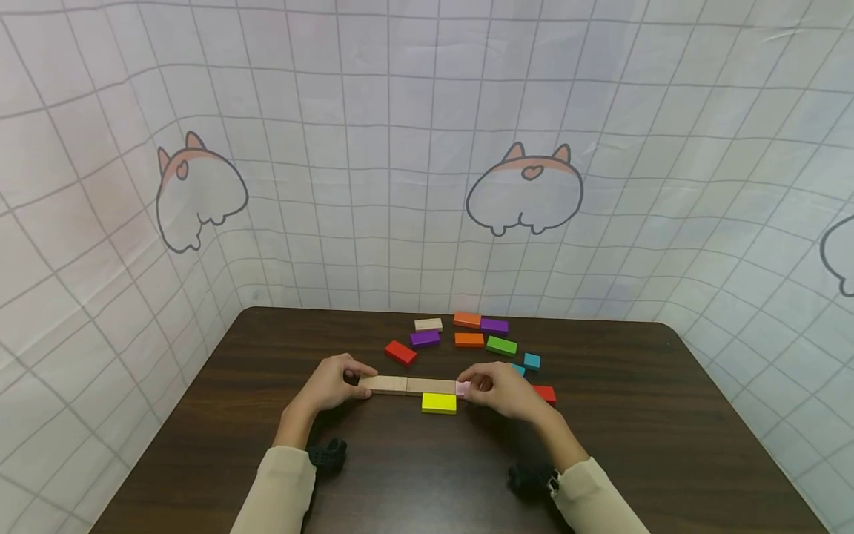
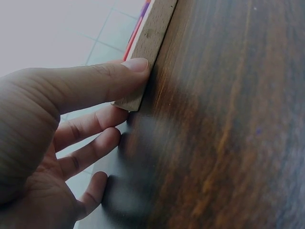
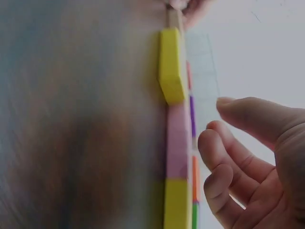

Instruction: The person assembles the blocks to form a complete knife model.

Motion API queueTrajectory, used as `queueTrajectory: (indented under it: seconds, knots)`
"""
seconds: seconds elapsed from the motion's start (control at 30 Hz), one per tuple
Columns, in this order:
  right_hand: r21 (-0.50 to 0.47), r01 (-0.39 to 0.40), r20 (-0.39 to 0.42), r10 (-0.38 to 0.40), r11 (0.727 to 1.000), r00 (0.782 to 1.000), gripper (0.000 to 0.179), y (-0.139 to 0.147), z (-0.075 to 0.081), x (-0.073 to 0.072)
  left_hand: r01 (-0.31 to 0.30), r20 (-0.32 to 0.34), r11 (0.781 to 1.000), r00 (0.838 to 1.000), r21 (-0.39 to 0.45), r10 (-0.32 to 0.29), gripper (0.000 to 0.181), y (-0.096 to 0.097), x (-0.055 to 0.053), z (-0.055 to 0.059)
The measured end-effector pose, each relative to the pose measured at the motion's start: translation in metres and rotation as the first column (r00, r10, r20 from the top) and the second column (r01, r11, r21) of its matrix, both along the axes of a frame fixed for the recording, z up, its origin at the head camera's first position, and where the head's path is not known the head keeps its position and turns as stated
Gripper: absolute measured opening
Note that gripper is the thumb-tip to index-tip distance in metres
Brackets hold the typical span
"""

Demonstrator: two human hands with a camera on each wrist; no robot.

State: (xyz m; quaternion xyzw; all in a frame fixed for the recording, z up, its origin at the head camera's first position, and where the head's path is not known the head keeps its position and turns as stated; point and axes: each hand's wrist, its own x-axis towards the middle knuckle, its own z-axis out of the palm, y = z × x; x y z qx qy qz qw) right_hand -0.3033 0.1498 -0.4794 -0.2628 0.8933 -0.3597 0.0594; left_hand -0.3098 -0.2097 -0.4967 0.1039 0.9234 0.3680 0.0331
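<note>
Two plain wooden blocks, a left one (image 1: 387, 385) and a right one (image 1: 431, 386), lie end to end in a row. My left hand (image 1: 333, 382) pinches the left one's outer end, thumb on its front face. A pink block (image 1: 461, 389) continues the row. In the right wrist view a second yellow block (image 3: 176, 205) follows the pink one; in the head view my right hand hides it. A yellow block (image 1: 439, 403) lies just in front of the row. My right hand (image 1: 503, 389) hovers by the pink block, fingers loosely bent with nothing between them.
Behind the row lie a red block (image 1: 400, 353), a purple block (image 1: 425, 339), an orange block (image 1: 469, 340), a green block (image 1: 502, 345) and several others. Another red block (image 1: 545, 394) is right of my right hand. A gridded cloth (image 1: 400, 222) hangs behind the dark table (image 1: 667, 430).
</note>
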Motion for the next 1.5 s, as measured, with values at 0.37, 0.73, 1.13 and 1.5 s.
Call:
queueTrajectory:
  seconds: [0.37,0.73,1.13,1.5]
  knots:
    - [-0.124,0.173,-0.007,-0.175,0.977,0.985,0.029,0.048,0.011,-0.021,0.004,-0.003,1.0,1.0,0.006,-0.004,0.028,-0.001,-0.001,0.0]
    - [-0.039,0.196,0.003,-0.196,0.98,0.981,0.042,0.075,0.01,-0.061,0.012,-0.002,1.0,1.0,0.003,-0.012,0.029,-0.001,0.001,0.002]
    - [0.072,0.172,0.054,-0.176,0.982,0.983,0.045,0.081,0.0,-0.088,-0.004,-0.001,1.0,1.0,-0.004,0.004,0.028,-0.001,0.001,0.0]
    - [0.104,0.201,0.06,-0.208,0.974,0.976,0.043,0.075,-0.01,-0.097,0.006,-0.013,1.0,1.0,0.027,-0.006,0.028,-0.002,0.002,0.0]
